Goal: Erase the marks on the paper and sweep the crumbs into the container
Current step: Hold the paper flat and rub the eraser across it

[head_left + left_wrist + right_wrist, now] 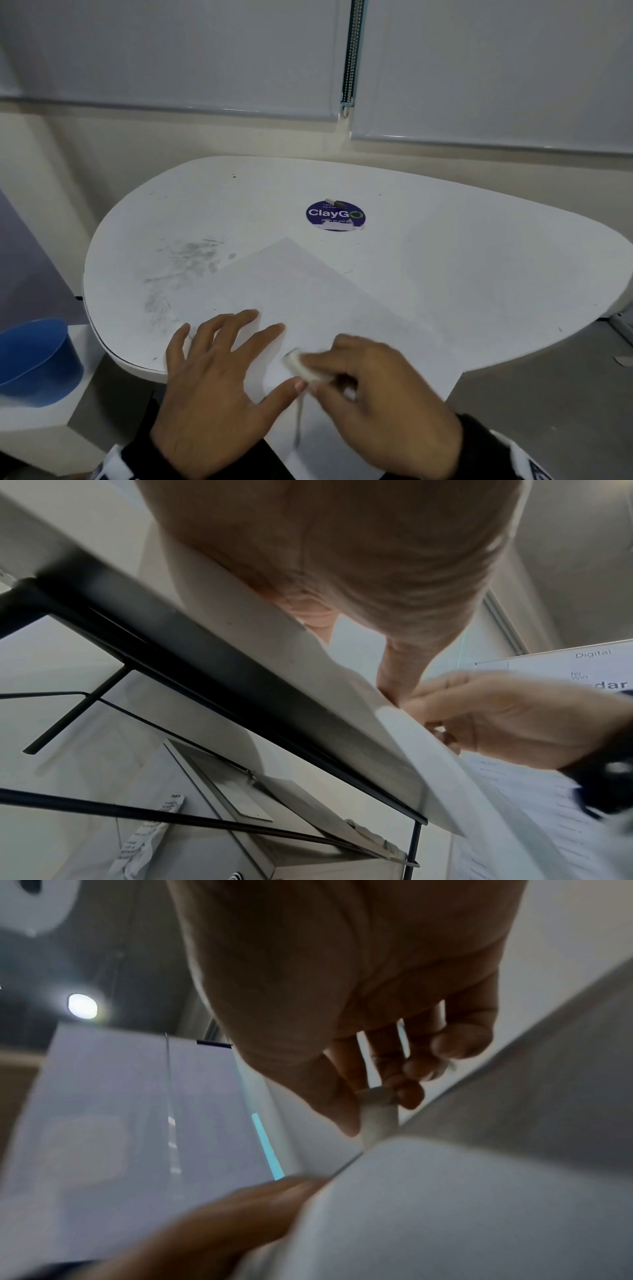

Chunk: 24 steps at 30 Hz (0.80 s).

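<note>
1. The right hand [373,380] pinches a white eraser [306,368] between thumb and fingertips, pressed on the paper [308,291]. The left hand [219,370] lies flat with fingers spread just left of the pinch.
2. The sheet overhangs the table [445,219] edge below the grip, so a hard stroke may crease or tear it.
3. Crumbs could fall to the floor, since the blue container [37,359] sits far left of the grip, off the table.
4. Motion blur hides the eraser's contact; a faint streak shows below it.
</note>
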Each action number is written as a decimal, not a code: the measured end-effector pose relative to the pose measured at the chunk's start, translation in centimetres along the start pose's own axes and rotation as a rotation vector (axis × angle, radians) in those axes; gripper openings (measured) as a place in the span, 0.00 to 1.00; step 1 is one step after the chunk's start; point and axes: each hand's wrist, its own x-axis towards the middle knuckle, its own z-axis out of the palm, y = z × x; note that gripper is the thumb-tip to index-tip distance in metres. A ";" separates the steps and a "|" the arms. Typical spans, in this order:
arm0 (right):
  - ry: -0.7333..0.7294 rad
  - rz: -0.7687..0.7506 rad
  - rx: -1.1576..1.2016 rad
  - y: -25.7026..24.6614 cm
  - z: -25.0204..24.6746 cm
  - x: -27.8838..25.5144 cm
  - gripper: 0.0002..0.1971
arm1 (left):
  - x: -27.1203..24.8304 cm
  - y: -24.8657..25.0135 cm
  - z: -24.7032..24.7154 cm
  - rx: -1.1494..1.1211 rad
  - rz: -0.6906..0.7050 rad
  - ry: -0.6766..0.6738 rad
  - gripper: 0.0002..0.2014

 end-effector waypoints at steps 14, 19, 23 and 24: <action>0.112 0.096 0.037 2.4 -0.7 0.6 0.16 | 0.1 0.0 0.1 0.010 0.003 -0.001 0.35; 0.198 0.080 -0.051 2.0 0.2 0.6 0.17 | 0.0 -0.1 0.3 0.016 0.007 0.008 0.36; 0.070 0.038 0.025 0.8 0.3 0.3 0.17 | 0.1 0.0 0.2 0.016 0.010 -0.001 0.36; 0.104 0.068 0.010 1.7 0.0 0.4 0.18 | 0.1 0.0 0.2 0.018 0.010 -0.004 0.36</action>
